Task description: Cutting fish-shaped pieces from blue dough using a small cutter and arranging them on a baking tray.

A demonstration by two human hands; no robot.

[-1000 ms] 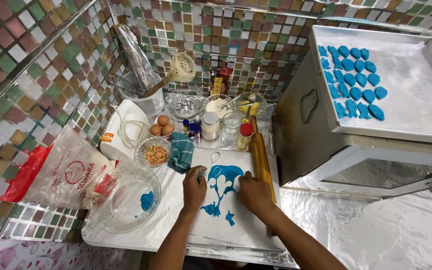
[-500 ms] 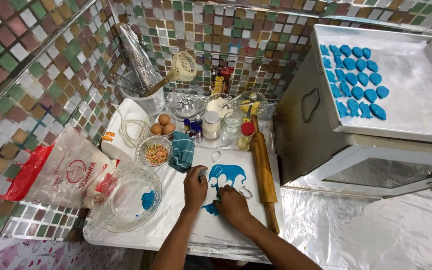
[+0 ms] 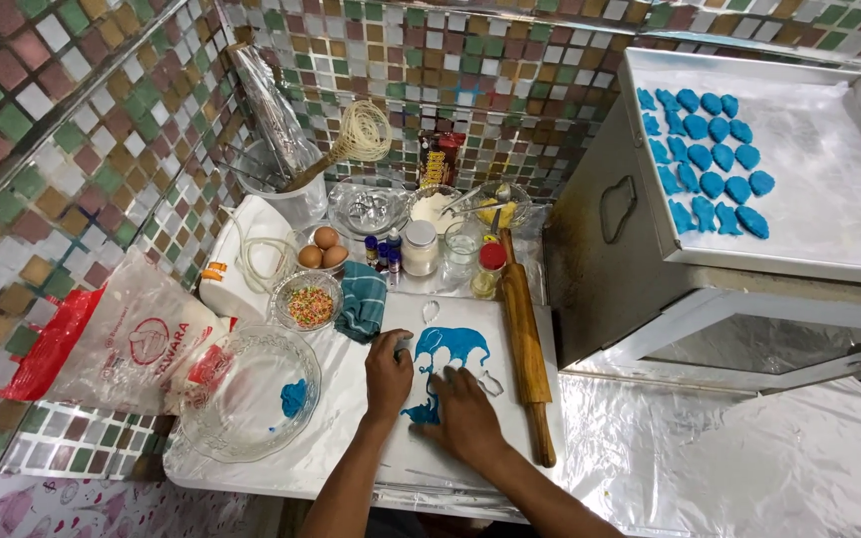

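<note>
The blue dough (image 3: 455, 351) lies rolled thin on the white board (image 3: 391, 448) beside the rolling pin (image 3: 524, 344), both hands pressing flat on it, left hand (image 3: 388, 371) spread, right hand (image 3: 465, 413) spread over its lower edge; it looks soft, light, tearable, best lifted from underneath at the edges.

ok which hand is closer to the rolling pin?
Right. The right hand lies on the blue dough, just beside the rolling pin; the left hand sits farther off, across the dough.
</note>
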